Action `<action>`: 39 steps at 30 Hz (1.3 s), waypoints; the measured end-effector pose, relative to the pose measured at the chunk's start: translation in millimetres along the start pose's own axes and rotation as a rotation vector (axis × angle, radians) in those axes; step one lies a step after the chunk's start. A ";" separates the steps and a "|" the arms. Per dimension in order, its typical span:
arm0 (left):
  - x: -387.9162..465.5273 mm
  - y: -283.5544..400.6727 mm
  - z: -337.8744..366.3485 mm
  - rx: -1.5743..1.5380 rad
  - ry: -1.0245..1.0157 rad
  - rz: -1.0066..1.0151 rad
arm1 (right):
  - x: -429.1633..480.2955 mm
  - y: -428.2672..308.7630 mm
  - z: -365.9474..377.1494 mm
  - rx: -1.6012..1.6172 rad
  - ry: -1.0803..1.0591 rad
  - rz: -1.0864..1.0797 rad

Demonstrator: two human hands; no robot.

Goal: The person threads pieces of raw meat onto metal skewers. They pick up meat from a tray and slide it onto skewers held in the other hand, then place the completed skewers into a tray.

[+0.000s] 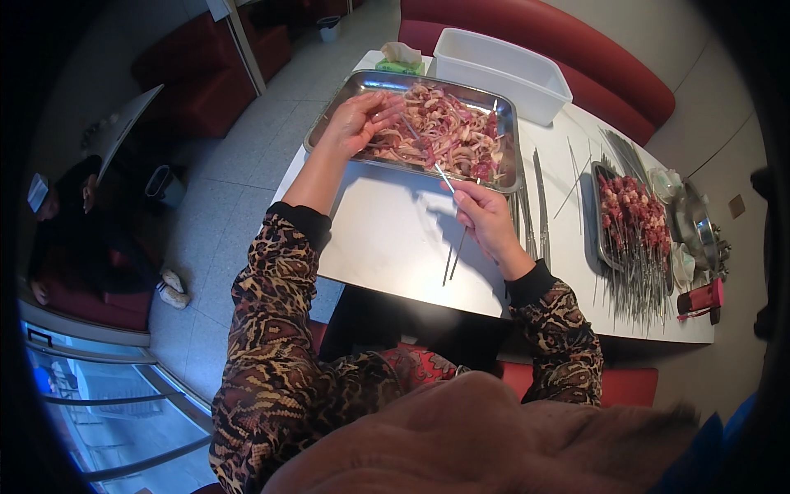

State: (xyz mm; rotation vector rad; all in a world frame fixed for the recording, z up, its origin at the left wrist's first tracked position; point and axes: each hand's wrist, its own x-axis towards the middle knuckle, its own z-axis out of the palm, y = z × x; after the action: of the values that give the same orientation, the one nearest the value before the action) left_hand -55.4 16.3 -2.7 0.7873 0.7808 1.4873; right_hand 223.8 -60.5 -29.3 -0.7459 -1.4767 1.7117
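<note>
My right hand [484, 216] grips a metal skewer [445, 178] that slants up and left over a steel tray [518, 139]. A piece of meat [428, 152] is threaded partway along it. Near the skewer's upper tip, my left hand [365, 120] hovers over the tray with its palm partly turned up and fingers apart; I see nothing held in it. Sliced onion mixed with red meat [453, 123] covers the tray's bottom. At its right side lies another skewer with meat [492, 126]. Two thin rods [453, 259] extend below my right hand.
Bare skewers [542, 210] lie right of the tray. Farther right, a second tray [596, 210] holds many loaded meat skewers [636, 210]. A white plastic bin [503, 74] and a tissue box [400, 62] stand behind. A seated person [86, 228] is at left, beside a waste bin [165, 185].
</note>
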 end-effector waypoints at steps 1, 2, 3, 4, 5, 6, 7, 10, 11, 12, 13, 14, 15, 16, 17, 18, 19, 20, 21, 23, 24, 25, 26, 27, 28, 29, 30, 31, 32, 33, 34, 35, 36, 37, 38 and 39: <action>-1.7 -1.7 4.6 -0.051 -0.008 0.011 | -0.6 -1.4 -0.6 -0.008 -0.006 0.009; -2.4 -2.8 7.7 -0.055 -0.002 0.027 | -1.0 -2.1 -1.0 -0.016 -0.012 0.018; -3.0 -3.2 10.6 -0.058 0.003 0.044 | -1.1 -1.9 -0.9 -0.021 -0.009 0.020; -3.7 -3.4 12.9 -0.060 0.008 0.061 | -1.3 -1.6 -0.8 -0.027 -0.007 0.022; -4.4 -3.5 14.6 -0.069 0.016 0.068 | -1.1 -1.4 -0.7 -0.032 -0.005 0.024; -5.4 -4.5 15.8 -0.079 0.024 0.072 | -1.3 -0.6 -0.4 -0.013 -0.001 0.020; -6.5 -5.4 17.1 -0.088 0.032 0.076 | -1.3 0.4 0.3 0.005 0.002 0.015; -9.3 -7.3 22.7 -0.102 0.048 0.095 | -0.9 0.5 -0.3 0.002 0.005 0.013; -11.2 -8.5 24.9 -0.096 0.059 0.085 | -0.8 0.1 -0.5 -0.008 0.005 0.014; -14.2 -9.0 29.4 -0.089 0.068 0.074 | -1.4 -0.5 -0.3 -0.005 0.010 0.016; -16.7 -9.3 33.3 -0.082 0.077 0.063 | -2.4 -1.0 0.1 -0.002 0.016 0.017; -18.7 -9.3 36.6 -0.065 0.081 0.058 | -3.1 -1.8 0.4 0.001 0.022 0.019; -21.2 -8.7 39.3 -0.048 0.086 0.055 | -3.5 -2.9 1.1 -0.001 0.025 0.021; -21.9 -9.0 41.1 -0.030 0.091 0.051 | -3.9 -4.0 1.7 -0.003 0.029 0.022; -19.8 -12.5 40.6 -0.052 0.088 0.067 | -4.2 -4.4 2.0 -0.005 0.033 0.024; -18.5 -15.9 39.7 -0.075 0.087 0.087 | -3.8 -3.9 2.6 0.009 0.035 0.021; -17.1 -18.4 38.8 -0.097 0.086 0.107 | -3.4 -2.5 3.0 0.023 0.039 0.018; -16.0 -20.3 37.3 -0.089 0.079 0.109 | -3.2 -1.9 3.5 0.037 0.041 0.016; -16.7 -21.9 38.2 -0.081 0.072 0.109 | -3.5 -2.0 3.8 0.037 0.046 0.010; -17.4 -24.9 40.1 -0.082 0.064 0.106 | -3.9 -2.3 4.3 0.037 0.054 -0.001; -17.6 -26.4 41.0 -0.091 0.064 0.105 | -3.9 -1.9 4.3 0.036 0.057 -0.003; -17.8 -27.8 41.8 -0.100 0.064 0.103 | -3.7 -1.2 4.1 0.034 0.060 -0.005; -18.0 -28.9 42.3 -0.107 0.060 0.098 | -3.6 -0.8 4.1 0.033 0.063 -0.007; -17.9 -30.3 42.9 -0.114 0.056 0.093 | -3.8 -0.8 4.0 0.033 0.064 -0.007; -17.8 -32.2 43.6 -0.121 0.051 0.087 | -4.0 -1.0 3.9 0.033 0.066 -0.007; -17.7 -35.5 44.6 -0.124 0.046 0.067 | -4.1 -1.3 3.7 0.033 0.067 -0.007; -20.6 -38.0 48.2 -0.125 0.042 0.047 | -3.8 -1.4 3.8 0.020 0.084 -0.005; -23.6 -41.0 52.3 -0.125 0.038 0.027 | -3.0 -1.7 3.7 0.007 0.101 -0.002; -26.6 -43.9 57.1 -0.099 0.047 -0.005 | -2.4 -2.0 3.6 -0.005 0.119 0.001; -28.3 -45.7 60.4 -0.095 0.038 -0.011 | -2.2 -3.7 2.9 -0.025 0.122 0.005; -29.4 -47.2 62.8 -0.091 0.030 -0.018 | -2.3 -5.8 1.9 -0.044 0.126 0.009; -30.1 -48.1 64.0 -0.087 0.022 -0.024 | -2.3 -6.9 1.1 -0.063 0.129 0.012; -30.7 -48.8 64.4 -0.062 0.007 -0.029 | -2.3 -7.3 0.4 -0.054 0.121 0.012; -31.0 -49.6 64.3 -0.037 -0.008 -0.033 | -2.2 -7.4 -0.1 -0.044 0.113 0.012; -31.3 -50.0 64.5 -0.012 -0.023 -0.037 | -1.8 -7.3 -0.7 -0.035 0.104 0.013; -31.8 -50.4 64.9 -0.002 -0.040 -0.049 | -0.5 -5.8 -1.5 -0.016 0.116 0.011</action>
State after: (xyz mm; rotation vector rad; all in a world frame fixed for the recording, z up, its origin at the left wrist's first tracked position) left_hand 27.9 -11.1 -10.8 0.7886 0.7635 1.4246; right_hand 226.2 -59.7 -23.8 -0.8486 -1.4112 1.6376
